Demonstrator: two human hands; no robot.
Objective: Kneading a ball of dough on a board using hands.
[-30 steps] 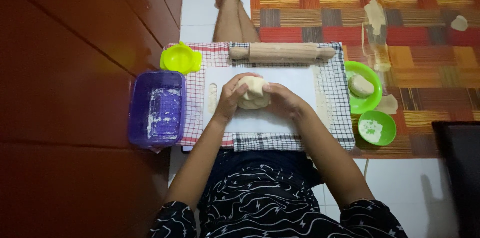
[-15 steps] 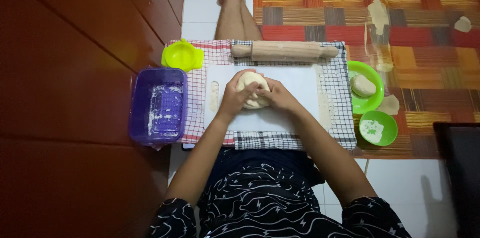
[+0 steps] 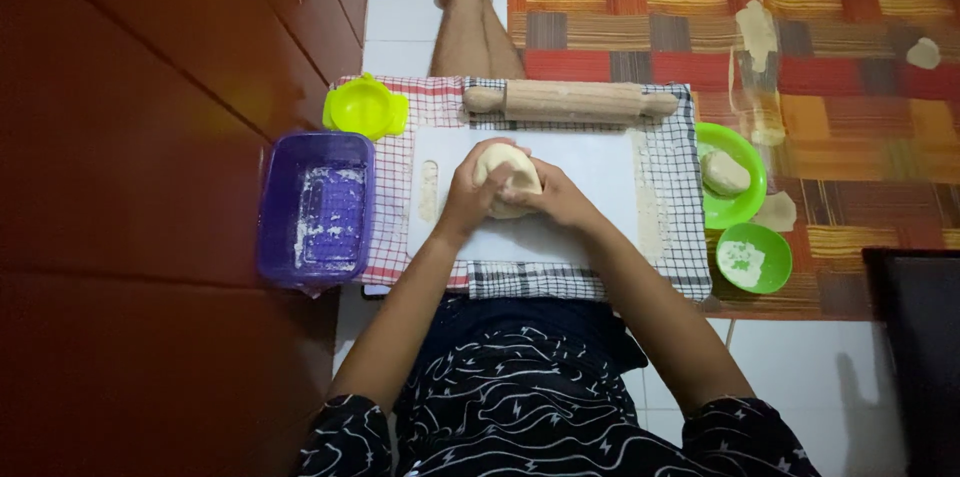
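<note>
- I see left hand (image 3: 470, 192) and right hand (image 3: 548, 199) both cupped closed around pale roundish dough lump (image 3: 503, 165).
- Dough on white rectangular cutting board (image 3: 590, 192); no clear long axis.
- Wooden rolling pin (image 3: 570, 100) lies left-right behind it.

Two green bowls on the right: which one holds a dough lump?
The larger green bowl, farther from the person; the smaller green bowl holds only a flat pale patch.

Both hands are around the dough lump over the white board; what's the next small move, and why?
Probably set the pale dough ball down on the white cutting board. The left hand and right hand cup it, it looks rounded, and the wooden rolling pin lies free just beyond.
</note>
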